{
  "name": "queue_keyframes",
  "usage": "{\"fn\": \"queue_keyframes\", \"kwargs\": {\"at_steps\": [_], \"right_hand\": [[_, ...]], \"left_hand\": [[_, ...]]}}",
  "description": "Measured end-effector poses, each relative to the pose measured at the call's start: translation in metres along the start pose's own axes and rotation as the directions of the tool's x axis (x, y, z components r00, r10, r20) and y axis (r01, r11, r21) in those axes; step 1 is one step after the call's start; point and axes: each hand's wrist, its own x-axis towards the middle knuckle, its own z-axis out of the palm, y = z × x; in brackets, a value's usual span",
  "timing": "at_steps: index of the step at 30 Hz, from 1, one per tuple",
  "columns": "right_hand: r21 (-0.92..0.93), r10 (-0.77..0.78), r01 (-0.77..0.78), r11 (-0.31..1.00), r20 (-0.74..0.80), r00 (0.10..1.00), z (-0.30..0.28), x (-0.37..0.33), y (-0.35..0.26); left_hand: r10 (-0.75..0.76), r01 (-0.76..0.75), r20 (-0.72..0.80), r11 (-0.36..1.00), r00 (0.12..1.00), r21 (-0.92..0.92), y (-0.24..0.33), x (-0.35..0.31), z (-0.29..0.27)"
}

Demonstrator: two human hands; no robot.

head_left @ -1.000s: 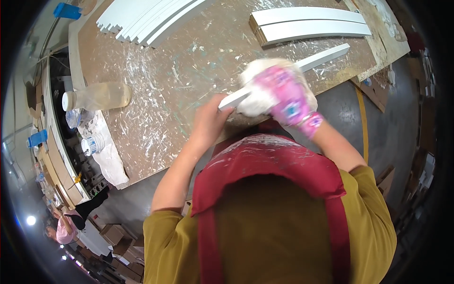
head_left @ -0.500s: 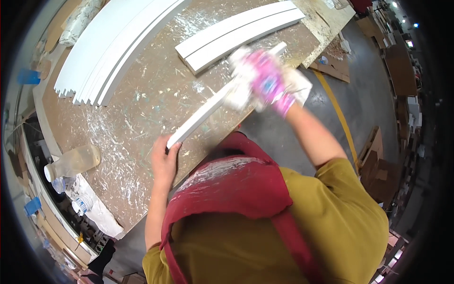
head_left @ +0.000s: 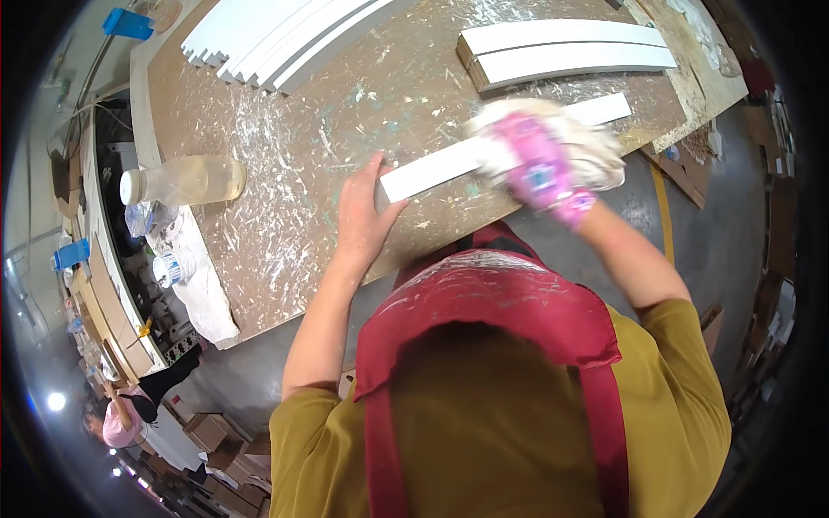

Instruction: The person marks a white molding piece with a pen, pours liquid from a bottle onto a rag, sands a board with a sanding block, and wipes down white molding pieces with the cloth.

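Note:
A white strip (head_left: 429, 173) lies on the paint-flecked brown workbench (head_left: 302, 186), slanting up to the right near the front edge. My bare left hand (head_left: 363, 207) holds its left end between thumb and fingers. My right hand (head_left: 534, 164), in a pink and purple patterned glove, is closed on a bunched off-white cloth (head_left: 591, 151) lying over the strip's middle. Motion smears that hand and the cloth, and the cloth hides part of the strip. The strip's far right end shows beyond it.
Long white strips (head_left: 298, 39) lie side by side at the back left. Two white curved pieces (head_left: 566, 56) rest at the back right. A clear bottle (head_left: 199, 180) lies at the left beside a white cloth (head_left: 203, 285). Another person (head_left: 125, 419) is at the lower left.
The view has swung, so the bench things sit farther right. The strip now shows a wider face and slants less steeply. Both hands stay on it, the right still holding the cloth.

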Motion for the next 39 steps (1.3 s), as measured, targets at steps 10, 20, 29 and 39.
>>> {"fn": "queue_keyframes", "kwargs": {"at_steps": [10, 20, 29, 39], "right_hand": [[0.285, 0.165, -0.16, 0.945, 0.008, 0.986, 0.001, -0.009, 0.082], [-0.467, 0.326, -0.348, 0.813, -0.13, 0.936, -0.087, -0.04, 0.11], [0.24, 0.666, -0.625, 0.743, -0.358, 0.654, -0.105, -0.092, 0.23], [0.857, 0.772, -0.249, 0.452, -0.236, 0.591, -0.089, -0.117, 0.203]], "left_hand": [[-0.045, 0.042, -0.031, 0.994, 0.999, -0.105, -0.008, -0.006, -0.008], [0.261, -0.289, 0.126, 0.897, 0.957, 0.333, 0.068, 0.054, 0.012], [0.381, -0.424, 0.187, 0.829, 0.905, 0.365, 0.057, 0.074, 0.056], [0.417, -0.41, 0.078, 0.811, 0.905, 0.418, 0.094, 0.103, -0.018]]}}
